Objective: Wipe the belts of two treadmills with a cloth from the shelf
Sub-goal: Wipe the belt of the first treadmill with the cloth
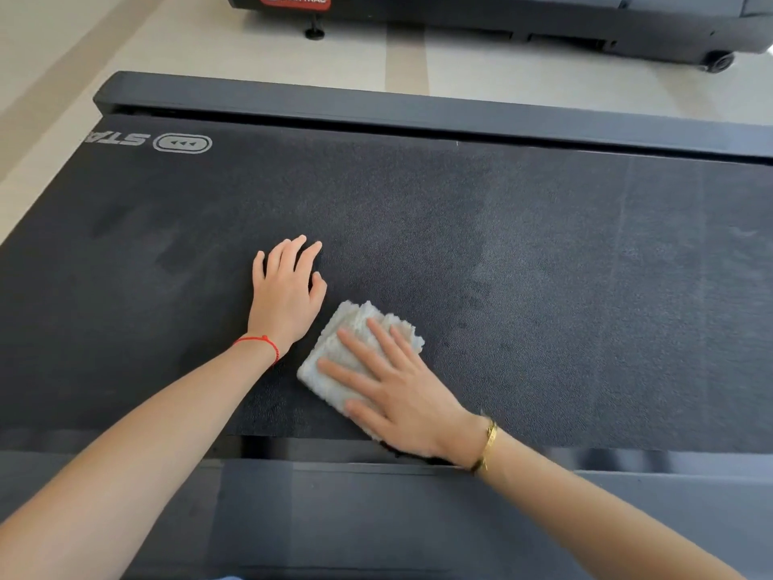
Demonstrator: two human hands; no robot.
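Up close, head view only: the black belt (543, 265) of the near treadmill fills most of the frame, running left to right. Printed logo (183, 143) at its far left corner, lettering partly cut off by the edge. Dark side rail (418, 108) along the far edge; another rail (376, 508) along the near edge, under the forearms.

Right hand (401, 395) lies flat on a folded white cloth (334, 366), fingers straight and spread, pressing it to the belt, not gripping. Cloth sits on the near half of the belt, a little left of centre, close to the near rail; its nubby far corner shows beyond the fingertips. Gold bracelet (489, 443) on that wrist.

Left hand (286, 290) rests palm down on bare belt just left of and beyond the cloth, fingers relaxed and slightly apart, holding nothing. Thumb near the cloth's far corner but apart from it. Red string bracelet (261, 343) on that wrist.

Belt surface looks uneven in tone, paler streaks toward the right.

Beyond the far rail, pale floor (209, 48), then the base of a second treadmill (543, 23) with a red badge (295, 0), a levelling foot (314, 33) and a small wheel (720, 60).
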